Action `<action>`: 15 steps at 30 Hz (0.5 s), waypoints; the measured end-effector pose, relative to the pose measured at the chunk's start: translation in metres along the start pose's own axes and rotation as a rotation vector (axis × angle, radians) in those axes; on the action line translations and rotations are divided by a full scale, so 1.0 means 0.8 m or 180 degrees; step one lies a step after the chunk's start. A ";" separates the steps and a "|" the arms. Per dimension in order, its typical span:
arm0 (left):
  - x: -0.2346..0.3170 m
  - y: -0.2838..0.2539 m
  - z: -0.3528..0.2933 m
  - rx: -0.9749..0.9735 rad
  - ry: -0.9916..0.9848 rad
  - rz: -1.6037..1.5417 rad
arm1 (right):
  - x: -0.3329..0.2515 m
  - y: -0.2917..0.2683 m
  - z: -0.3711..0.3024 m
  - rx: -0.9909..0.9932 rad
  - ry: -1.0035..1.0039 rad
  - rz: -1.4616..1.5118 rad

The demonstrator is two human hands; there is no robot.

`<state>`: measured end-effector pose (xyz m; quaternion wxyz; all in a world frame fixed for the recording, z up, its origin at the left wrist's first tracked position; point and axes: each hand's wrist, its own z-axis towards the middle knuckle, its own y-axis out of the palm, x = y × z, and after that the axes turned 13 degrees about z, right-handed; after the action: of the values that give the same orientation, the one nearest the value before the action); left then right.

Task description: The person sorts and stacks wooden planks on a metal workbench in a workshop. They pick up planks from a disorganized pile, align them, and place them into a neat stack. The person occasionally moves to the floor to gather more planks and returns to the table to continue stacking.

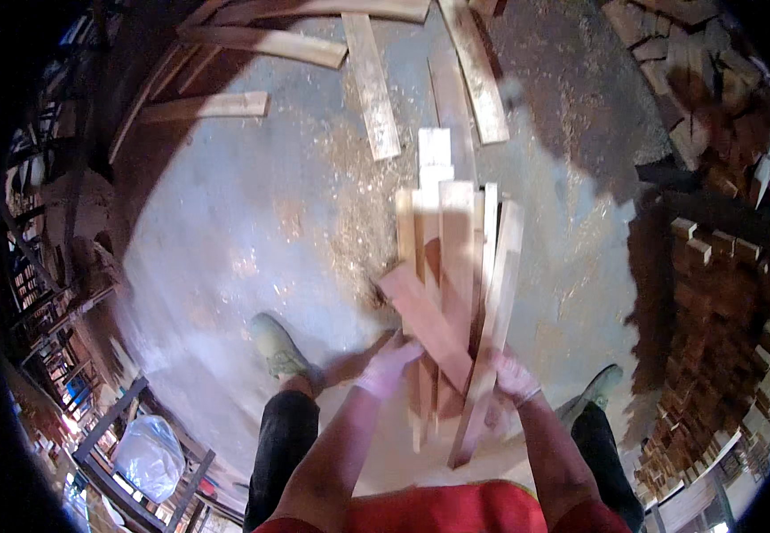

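As left hand [389,366] flanks planks [458,231], right hand [515,377] sits opposite.

Grey floor [207,222], sunlit mid-scene, shaded far right, wood shavings [363,209] scattered left of centre, loose planks [372,93] strewn at far side, cluster of boards [458,231] running near to far in middle, wood blocks [714,342] massed along right, wood scraps [691,67] heaped far right

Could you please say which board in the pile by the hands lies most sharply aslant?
The short reddish board beside the left hand: its upper end slants left, whereas the pile's other boards point more nearly ahead.
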<state>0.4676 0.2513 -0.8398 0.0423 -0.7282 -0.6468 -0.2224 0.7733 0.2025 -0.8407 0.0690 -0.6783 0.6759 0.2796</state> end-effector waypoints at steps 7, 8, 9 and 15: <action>-0.038 0.026 -0.025 -0.0268 -0.0927 -0.1072 | 0.068 -0.030 -0.031 -0.0266 0.0157 0.1180; -0.070 0.027 -0.017 -0.0324 -0.0774 -0.1238 | 0.047 -0.028 -0.025 -0.0409 -0.0071 -0.0619; -0.083 0.026 -0.007 -0.0400 -0.0637 -0.1425 | 0.049 -0.031 -0.016 -0.0379 -0.0261 -0.1044; -0.038 0.037 -0.051 -0.0981 -0.0869 -0.1654 | 0.104 -0.051 -0.047 0.0007 -0.0644 -0.1190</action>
<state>0.4829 0.2040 -0.8082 -0.2137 -0.5598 -0.7694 -0.2214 0.8174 0.1147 -0.8604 0.1879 -0.7604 0.5282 0.3279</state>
